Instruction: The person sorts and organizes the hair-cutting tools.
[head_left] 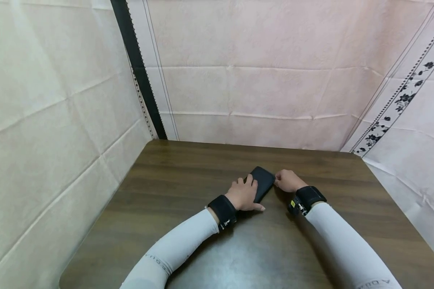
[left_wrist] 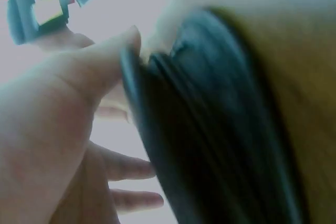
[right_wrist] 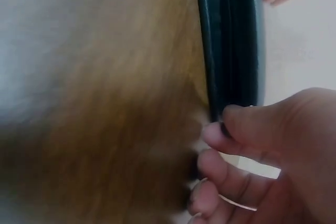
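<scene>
A black zippered case (head_left: 264,181) lies flat on the wooden table, its zip seam running along the side in both wrist views. My left hand (head_left: 241,196) rests on the left part of the case, fingers spread over its top and thumb stretched out past the near edge. At the far right corner, my right hand (head_left: 288,180) pinches a small dark zipper pull (right_wrist: 226,130) between thumb and index finger, the other fingers curled below. In the left wrist view, the black case (left_wrist: 210,114) fills the middle, with a gap showing between its edges near the top.
The brown wooden table (head_left: 159,192) spreads around both hands. Pale cloth or paper sheets (head_left: 260,92) hang behind it and at both sides. Black bands with small devices (head_left: 222,210) sit on both wrists, over white sleeves (head_left: 181,245).
</scene>
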The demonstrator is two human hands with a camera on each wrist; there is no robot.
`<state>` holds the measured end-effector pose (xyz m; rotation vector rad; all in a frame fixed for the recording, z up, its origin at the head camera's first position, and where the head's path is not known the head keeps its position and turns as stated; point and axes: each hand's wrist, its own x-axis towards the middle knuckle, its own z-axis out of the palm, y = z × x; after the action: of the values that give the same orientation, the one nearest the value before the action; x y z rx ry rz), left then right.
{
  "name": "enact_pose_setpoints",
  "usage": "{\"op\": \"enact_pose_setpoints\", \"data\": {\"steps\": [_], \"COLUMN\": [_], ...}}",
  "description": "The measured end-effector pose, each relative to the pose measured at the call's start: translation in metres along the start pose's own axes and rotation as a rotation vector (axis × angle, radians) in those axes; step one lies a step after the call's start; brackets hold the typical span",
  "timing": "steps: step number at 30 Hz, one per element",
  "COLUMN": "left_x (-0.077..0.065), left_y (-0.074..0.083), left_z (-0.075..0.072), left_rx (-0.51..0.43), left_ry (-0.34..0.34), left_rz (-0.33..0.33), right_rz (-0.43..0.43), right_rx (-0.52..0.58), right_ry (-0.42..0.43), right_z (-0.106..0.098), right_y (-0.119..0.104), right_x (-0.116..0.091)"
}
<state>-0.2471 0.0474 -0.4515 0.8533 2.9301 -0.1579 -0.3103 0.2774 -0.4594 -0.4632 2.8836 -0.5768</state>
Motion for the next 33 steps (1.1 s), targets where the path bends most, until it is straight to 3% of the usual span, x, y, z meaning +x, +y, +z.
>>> {"op": "enact_pose_setpoints", "data": {"steps": [5,11,21,33], "left_x": [-0.012,-0.021,-0.021,-0.022], "left_y": [0.001,0.001,0.007,0.004], "left_z": [-0.005,-0.008,0.000,-0.004], "left_rx": [-0.046,-0.130,-0.123,-0.134], "left_ry": [-0.072,-0.133,-0.115,-0.123], "left_rz": [0.059,0.109,0.090,0.092], "right_rz": [-0.019,-0.026,-0.027,-0.030], "right_rx": [-0.011,-0.047,-0.071,-0.050], "right_ry": [0.002,-0.070,-0.105,-0.099], "right_z": [0.000,-0.002,0.001,0.004], "right_y": [0.000,-0.001,-0.004,-0.002], "right_x": [0.017,0.034,0.041,0.036]}}
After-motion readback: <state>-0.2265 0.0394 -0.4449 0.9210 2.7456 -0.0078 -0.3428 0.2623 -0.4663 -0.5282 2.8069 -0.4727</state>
